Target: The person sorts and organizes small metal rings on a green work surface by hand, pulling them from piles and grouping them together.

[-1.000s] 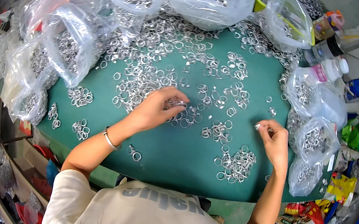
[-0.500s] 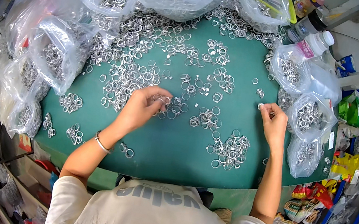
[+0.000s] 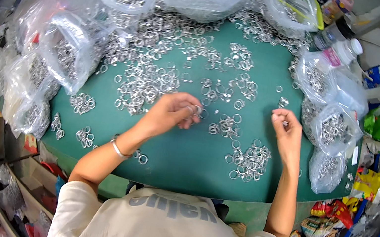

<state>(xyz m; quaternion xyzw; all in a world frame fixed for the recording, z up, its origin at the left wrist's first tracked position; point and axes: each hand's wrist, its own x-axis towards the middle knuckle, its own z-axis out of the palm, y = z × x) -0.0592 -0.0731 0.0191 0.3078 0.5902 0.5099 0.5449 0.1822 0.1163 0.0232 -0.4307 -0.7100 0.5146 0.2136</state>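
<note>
- The left hand (image 3: pixel 165 114) is near the middle of the frame, over the green counter (image 3: pixel 191 171); its fingers are closed on a silver ring (image 3: pixel 198 111), though blur hides whether more rings are in the grip.
- The right hand (image 3: pixel 289 137) is right of the frame's centre, thumb and fingers drawn together around a small silvery piece (image 3: pixel 284 124), too small to identify.
- A loose spread of rings (image 3: pixel 147 86) lies just beyond the left hand, in the middle-left of the frame, joining a dense bank of metal pieces (image 3: pixel 163 38) toward the top.
- Between the hands is a small cluster of rings (image 3: pixel 226 126), with a fuller pile (image 3: pixel 249 162) below it, right of the lower centre.
- Smaller groups lie at the lower left of the counter, among them one ring group (image 3: pixel 82 103) left of the left forearm.
- Just beyond the right hand is a little silver group (image 3: pixel 283 102).
- Clear bags of metal pieces line the counter: a wide bag (image 3: pixel 203 8) at the top, an open bag (image 3: pixel 76 29) at the upper left and a knobbly bag (image 3: pixel 334 127) at the right.
- A white-capped bottle (image 3: pixel 345 52) is at the upper right, near a yellow-green container (image 3: pixel 320 19).
- A bracelet (image 3: pixel 117 148) circles the left wrist.
</note>
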